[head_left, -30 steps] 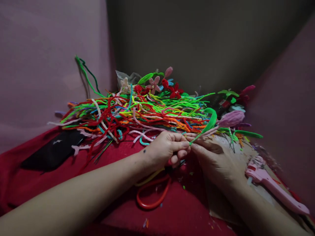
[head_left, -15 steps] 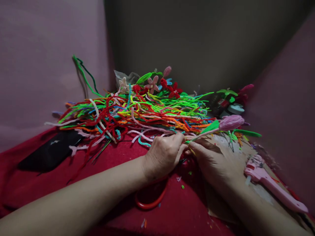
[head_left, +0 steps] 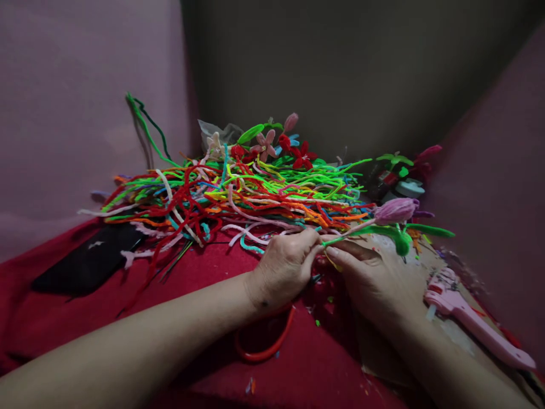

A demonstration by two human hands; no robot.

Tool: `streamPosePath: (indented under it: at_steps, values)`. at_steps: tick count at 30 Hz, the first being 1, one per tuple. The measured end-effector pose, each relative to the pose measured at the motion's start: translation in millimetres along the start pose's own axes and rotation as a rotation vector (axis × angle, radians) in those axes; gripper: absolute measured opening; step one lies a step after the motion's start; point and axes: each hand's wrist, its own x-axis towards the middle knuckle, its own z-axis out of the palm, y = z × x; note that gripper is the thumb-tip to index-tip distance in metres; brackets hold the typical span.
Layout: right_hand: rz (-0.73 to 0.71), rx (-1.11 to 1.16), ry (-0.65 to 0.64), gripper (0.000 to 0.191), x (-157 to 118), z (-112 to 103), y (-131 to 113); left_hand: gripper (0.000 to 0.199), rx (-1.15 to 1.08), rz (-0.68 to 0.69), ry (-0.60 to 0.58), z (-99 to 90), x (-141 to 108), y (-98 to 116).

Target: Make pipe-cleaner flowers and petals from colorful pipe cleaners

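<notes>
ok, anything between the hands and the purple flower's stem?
Nothing visible. The left hand and right hand meet at the stem of the purple flower; the colourful pile lies beyond them, the red handle nearer the wearer.

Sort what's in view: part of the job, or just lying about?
In the job:
lilac flower, green leaf, pinched by left hand and right hand
likely supplies: fuzzy-stem pile, glue gun

Lying about, apparently:
black flat object
red loop
red flower at back
</notes>
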Motion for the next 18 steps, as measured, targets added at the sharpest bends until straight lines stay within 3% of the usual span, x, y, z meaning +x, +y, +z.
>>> streamPosePath:
  at_steps: [7,12,15,18]
  values:
    - [0.082,0.203,-0.073,0.02,1,9,8,0.018,-0.684,-0.456,-0.164,-0.3,5,6]
    - [0.091,0.219,-0.121,0.024,1,10,6,0.019,-1.001,-0.526,-0.382,-7.6,11,-2]
    - [0.05,0.104,-0.054,0.017,1,2,4,0.019,-0.918,-0.513,-0.38,-8.9,12,0]
    - [-0.008,0.02,0.007,0.011,0,-4,5,0.021,-0.552,-0.356,-0.254,-5.9,8,4]
